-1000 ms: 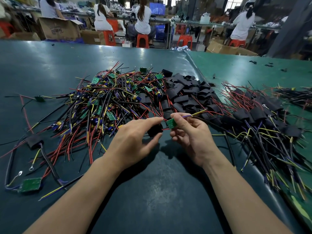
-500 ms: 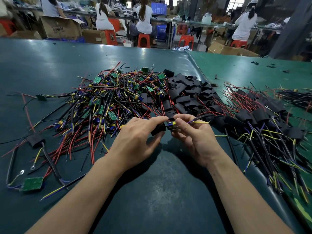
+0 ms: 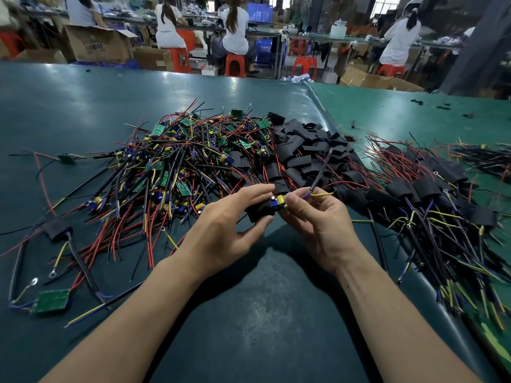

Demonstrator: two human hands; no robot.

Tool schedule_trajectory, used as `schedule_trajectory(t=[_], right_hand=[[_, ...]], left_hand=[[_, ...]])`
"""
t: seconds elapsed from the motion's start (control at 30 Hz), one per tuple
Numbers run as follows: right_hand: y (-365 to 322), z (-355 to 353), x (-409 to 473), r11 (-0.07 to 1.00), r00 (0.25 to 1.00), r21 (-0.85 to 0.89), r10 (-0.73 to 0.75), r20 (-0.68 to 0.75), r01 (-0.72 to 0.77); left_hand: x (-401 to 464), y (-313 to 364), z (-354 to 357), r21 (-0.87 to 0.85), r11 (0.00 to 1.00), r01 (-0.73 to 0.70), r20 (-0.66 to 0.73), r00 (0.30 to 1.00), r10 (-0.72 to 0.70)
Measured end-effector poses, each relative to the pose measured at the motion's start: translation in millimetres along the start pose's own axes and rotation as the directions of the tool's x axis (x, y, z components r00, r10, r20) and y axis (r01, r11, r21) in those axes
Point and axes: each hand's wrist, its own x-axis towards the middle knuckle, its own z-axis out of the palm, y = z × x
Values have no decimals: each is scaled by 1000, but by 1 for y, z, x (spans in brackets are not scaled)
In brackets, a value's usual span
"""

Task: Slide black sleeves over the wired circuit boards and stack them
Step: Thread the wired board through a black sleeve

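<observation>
Board (image 3: 279,202) now deeper inside sleeve (image 3: 259,212) than before.

Bare forearms, no sleeves, unadorned hands (image 3: 221,233)

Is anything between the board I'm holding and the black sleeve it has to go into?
Nothing visible: the wired circuit board pinched by the right hand already meets the open end of the black sleeve held by the left hand.
</observation>
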Motion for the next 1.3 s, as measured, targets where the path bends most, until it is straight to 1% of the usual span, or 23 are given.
schedule_trajectory(t=[0.07, 0.2, 0.3, 0.43, 0.47, 0.5, 0.57, 0.6, 0.67, 0.73, 0.8, 0.87, 0.93, 1.0, 1.07, 1.13, 1.23, 1.3], right_hand=[[1, 1, 0, 1000, 1000, -16, -1, 2, 1], [2, 1, -1, 996, 999, -81, 25, -39, -28], [2, 1, -1, 997, 998, -66, 48, -44, -51], [2, 1, 0, 997, 998, -61, 49, -30, -51], [3, 2, 0, 997, 999, -59, 41, -35, -43], [3, 2, 1, 998, 999, -50, 35, -42, -37], [2, 3, 1, 999, 998, -19, 28, -58, -29], [2, 3, 1, 1000, 998, -3, 27, -65, -28], [1, 3, 0, 999, 997, 23, 25, -78, -24], [0, 4, 0, 999, 996, 39, 13, -88, -9], [-2, 4, -1, 999, 996, 43, 6, -93, -2], [-3, 4, -2, 999, 996, 37, 0, -93, 3], [-3, 3, -2, 1000, 997, 21, -19, -78, 21], [-3, 3, -3, 998, 997, -8, -60, -51, 60], [-3, 3, -2, 994, 994, -29, -110, -27, 110], [-3, 2, -2, 987, 989, -72, -148, -19, 146], [0, 2, -2, 962, 983, -212, -182, -35, 171], [0, 2, -2, 970, 989, -199, -146, -33, 137]], left_hand=[[0, 0, 1, 9, 1000, -6, -13, 1000, 6], [0, -2, 2, 54, 998, -40, -14, 999, 41], [-1, -1, 3, 63, 997, -53, -2, 999, 53], [0, -2, 2, 133, 985, -110, 33, 994, 106], [1, -4, 1, 196, 972, -130, 37, 991, 125], [2, -5, -1, 303, 943, -134, 24, 991, 133], [3, -7, -5, 508, 860, -57, -68, 992, 105], [3, -5, -6, 544, 839, -5, -126, 988, 88], [1, 2, -6, 510, 859, 51, -184, 982, 51], [0, 10, -3, 442, 887, 132, -212, 976, -40], [-2, 15, 2, 399, 888, 228, -204, 966, -156], [-4, 16, 7, 367, 886, 283, -184, 956, -229], [-5, 17, 9, 333, 902, 275, -193, 956, -220], [-5, 17, 10, 285, 933, 221, -218, 963, -162], [-5, 16, 12, 189, 965, 184, -234, 962, -138], [-5, 13, 13, 97, 979, 176, -239, 960, -149], [-5, 8, 16, -9, 978, 207, -246, 948, -203], [-5, 3, 17, -113, 962, 247, -241, 933, -268]])
